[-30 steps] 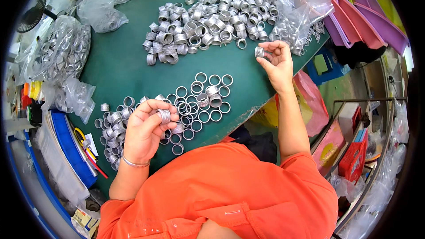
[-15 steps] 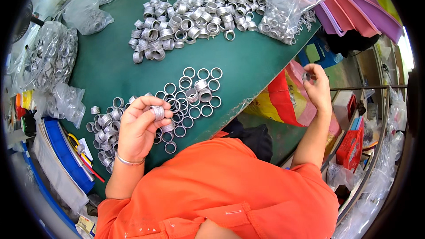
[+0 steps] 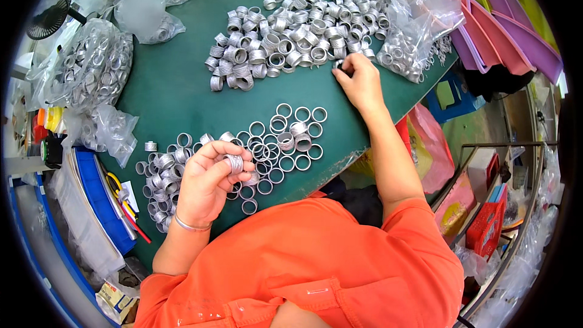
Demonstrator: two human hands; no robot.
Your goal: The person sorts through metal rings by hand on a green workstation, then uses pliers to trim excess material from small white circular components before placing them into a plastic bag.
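Note:
My left hand (image 3: 206,183) is closed around a silver metal ring (image 3: 234,164), held up between thumb and fingers over the near part of the green table. My right hand (image 3: 361,82) reaches to the near right edge of the large heap of metal rings (image 3: 285,39). Its thumb and fingertips pinch a ring (image 3: 338,68) there, partly hidden by the fingers. Just right of my left hand, several rings (image 3: 284,164) lie flat, with a few tilted on top. To its left sits a smaller pile of rings (image 3: 163,182).
Clear plastic bags of rings (image 3: 97,67) crowd the far left, and another bag (image 3: 404,48) lies beside the heap. Pink and purple plastic bins (image 3: 486,30) stand at the far right. A red and yellow bag (image 3: 425,146) is below the table's right edge. Yellow-handled pliers (image 3: 114,183) rest at left.
My right hand has swung left and away from me, from beyond the table's right edge to the large heap. My left hand keeps its ring. The whole view has shifted slightly.

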